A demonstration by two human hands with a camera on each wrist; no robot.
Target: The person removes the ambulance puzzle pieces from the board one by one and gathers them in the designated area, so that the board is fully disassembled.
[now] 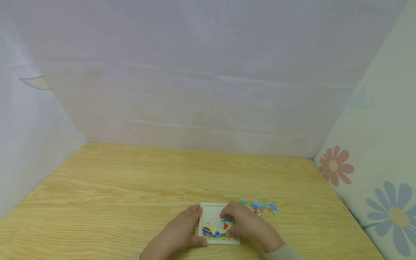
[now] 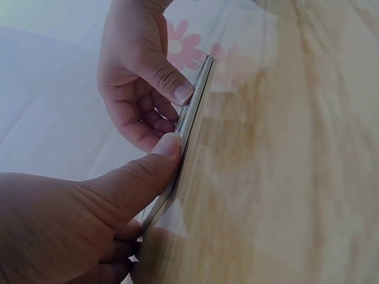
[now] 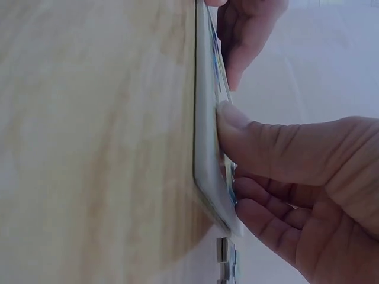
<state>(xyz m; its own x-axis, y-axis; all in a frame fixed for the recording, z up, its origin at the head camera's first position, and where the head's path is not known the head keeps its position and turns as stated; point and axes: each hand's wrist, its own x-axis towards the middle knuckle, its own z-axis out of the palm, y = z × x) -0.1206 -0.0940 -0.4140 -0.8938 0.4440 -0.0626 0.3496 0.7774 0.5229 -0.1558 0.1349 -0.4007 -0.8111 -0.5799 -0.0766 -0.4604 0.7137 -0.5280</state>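
A white-framed jigsaw tray (image 1: 211, 213) lies flat near the table's front. Its lower part carries fitted pieces showing a yellow vehicle with a blue wheel (image 1: 217, 234); the upper left shows bare backing. My left hand (image 1: 180, 227) holds the tray at its left side, fingers along the left edge and thumb (image 2: 157, 157) against the near edge. Over the tray's right half bends my right hand (image 1: 245, 224), thumb and curled fingers around a puzzle piece with blue windows and a red cross (image 1: 225, 226). The right thumb (image 3: 240, 127) touches the tray's surface; the fingers partly hide the piece.
Several loose puzzle pieces (image 1: 258, 204) lie on the wooden table (image 1: 130, 187) beyond and right of the right hand. A pale cloth wall (image 1: 195, 90) stands behind the table, and a flower-printed one (image 1: 383, 162) stands at the right.
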